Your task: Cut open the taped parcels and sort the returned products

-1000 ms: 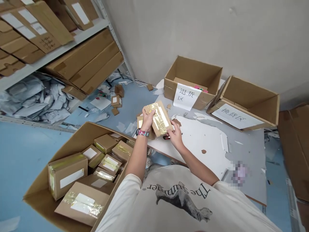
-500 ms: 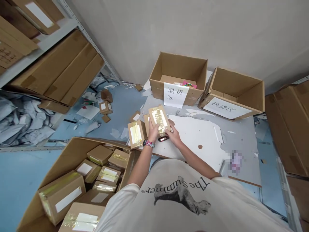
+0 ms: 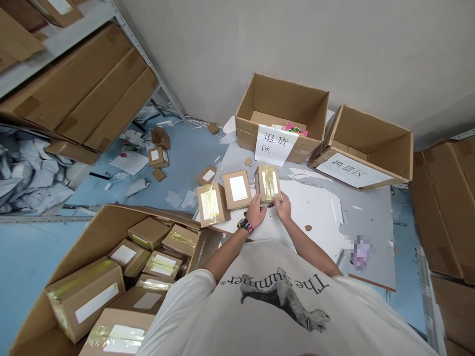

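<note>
A small kraft cardboard box [image 3: 267, 183] wrapped in shiny gold tape stands on end on a white board [image 3: 308, 212]. My left hand [image 3: 256, 210] grips its lower left side, and my right hand [image 3: 283, 207] holds its lower right side. A dark object, possibly a phone, shows only as a sliver under the box. Just left of my left hand lie a box with a white label [image 3: 237, 190] and a taped, labelled box [image 3: 212, 204]. A smaller labelled box [image 3: 207, 175] sits beyond them.
Behind the board stand open cartons with paper signs, one [image 3: 282, 106] holding small items, the other [image 3: 371, 138] beside it. A large carton [image 3: 111, 232] of taped boxes sits at lower left. Metal shelving, grey mailers and scattered boxes lie at left; stacked cartons stand at right.
The taped box has moved right and down to the board, between my hands. A white-labelled box once behind my hands now shows. The view has shifted slightly.
</note>
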`<state>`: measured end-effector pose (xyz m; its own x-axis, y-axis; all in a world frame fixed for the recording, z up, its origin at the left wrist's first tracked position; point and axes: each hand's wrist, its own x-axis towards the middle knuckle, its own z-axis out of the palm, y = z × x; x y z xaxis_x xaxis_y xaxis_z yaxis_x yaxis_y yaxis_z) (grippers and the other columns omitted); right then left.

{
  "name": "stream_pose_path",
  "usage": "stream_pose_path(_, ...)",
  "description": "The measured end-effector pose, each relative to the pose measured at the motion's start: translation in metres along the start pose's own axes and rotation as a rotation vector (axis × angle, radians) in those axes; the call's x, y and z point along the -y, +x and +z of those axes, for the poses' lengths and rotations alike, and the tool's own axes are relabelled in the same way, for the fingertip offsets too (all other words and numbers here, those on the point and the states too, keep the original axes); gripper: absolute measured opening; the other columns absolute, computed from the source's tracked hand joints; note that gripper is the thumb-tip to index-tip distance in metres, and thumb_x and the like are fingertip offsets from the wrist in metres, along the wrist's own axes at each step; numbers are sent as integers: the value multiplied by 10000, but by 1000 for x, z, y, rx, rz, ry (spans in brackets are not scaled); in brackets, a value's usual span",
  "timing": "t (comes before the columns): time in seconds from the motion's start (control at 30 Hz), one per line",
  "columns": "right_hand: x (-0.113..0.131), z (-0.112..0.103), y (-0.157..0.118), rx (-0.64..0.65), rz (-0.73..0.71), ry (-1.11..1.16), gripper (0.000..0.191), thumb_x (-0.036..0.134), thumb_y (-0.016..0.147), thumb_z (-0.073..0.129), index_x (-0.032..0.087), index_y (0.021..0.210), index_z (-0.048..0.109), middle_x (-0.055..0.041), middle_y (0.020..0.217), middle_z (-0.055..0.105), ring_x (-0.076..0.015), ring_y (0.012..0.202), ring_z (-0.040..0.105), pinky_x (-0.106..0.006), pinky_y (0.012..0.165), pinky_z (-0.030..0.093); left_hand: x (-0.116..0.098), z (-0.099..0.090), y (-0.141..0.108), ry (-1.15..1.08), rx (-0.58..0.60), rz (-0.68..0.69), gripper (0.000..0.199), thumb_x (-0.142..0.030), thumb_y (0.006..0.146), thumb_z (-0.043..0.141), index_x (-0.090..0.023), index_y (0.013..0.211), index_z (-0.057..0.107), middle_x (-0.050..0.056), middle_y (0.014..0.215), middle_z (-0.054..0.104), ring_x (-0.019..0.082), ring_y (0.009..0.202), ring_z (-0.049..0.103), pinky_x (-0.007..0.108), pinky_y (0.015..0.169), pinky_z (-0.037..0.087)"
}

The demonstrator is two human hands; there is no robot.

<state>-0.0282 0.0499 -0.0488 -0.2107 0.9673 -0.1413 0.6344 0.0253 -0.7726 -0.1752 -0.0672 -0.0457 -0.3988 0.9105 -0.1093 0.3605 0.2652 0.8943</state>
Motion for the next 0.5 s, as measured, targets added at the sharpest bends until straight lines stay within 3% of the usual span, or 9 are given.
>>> stream_pose_path(0.1, 9, 1, -12, -108, -184, -95, 597, 412, 1048, 527, 146, 1554, 703, -246, 1559, 693, -384, 1464, 633, -613, 1284, 497, 15, -28, -22, 118, -117, 37, 820, -245, 1041, 632, -183, 1836, 440, 180, 1896, 434, 342, 1808, 339, 567, 1510, 253)
stream_pose_path(0.2, 33, 23, -24, 89, -384, -15, 524, 324, 1087, 466, 193, 1523, 726, -199, 1451, 749, -341, 1405, 673, -559, 1276, 523, 28, -53, -26, 197, -245, -116, 912, -257, 991, 700, -151, 1843, 393, 214, 1907, 396, 392, 1832, 262, 622, 1515, 195)
stream_pose_path(0.27, 52, 49, -29, 271, -412, 58, 533, 315, 1087, 485, 204, 1557, 709, -184, 1453, 762, -322, 1378, 696, -526, 1272, 540, 33, -62, -20, 217, -296, -239, 991, -275, 962, 741, -113, 1853, 337, 258, 1919, 348, 418, 1845, 207, 648, 1512, 155)
stream_pose_path(0.37, 75, 88, -29, 363, -221, 135, 631, 348, 1028, 609, 194, 1638, 643, -171, 1574, 732, -324, 1525, 629, -519, 1347, 479, 32, -62, -7, 200, -342, -379, 999, -319, 991, 731, -77, 1855, 293, 304, 1934, 267, 424, 1853, 169, 640, 1501, 165)
stream_pose_path(0.5, 91, 109, -23, 477, 199, 173, 612, 429, 1059, 606, 171, 1613, 637, -159, 1472, 808, -311, 1359, 752, -443, 1201, 593, 25, -59, 4, 82, -418, -537, 948, -298, 1030, 674, -102, 1873, 286, 300, 1887, 370, 400, 1807, 308, 588, 1480, 243)
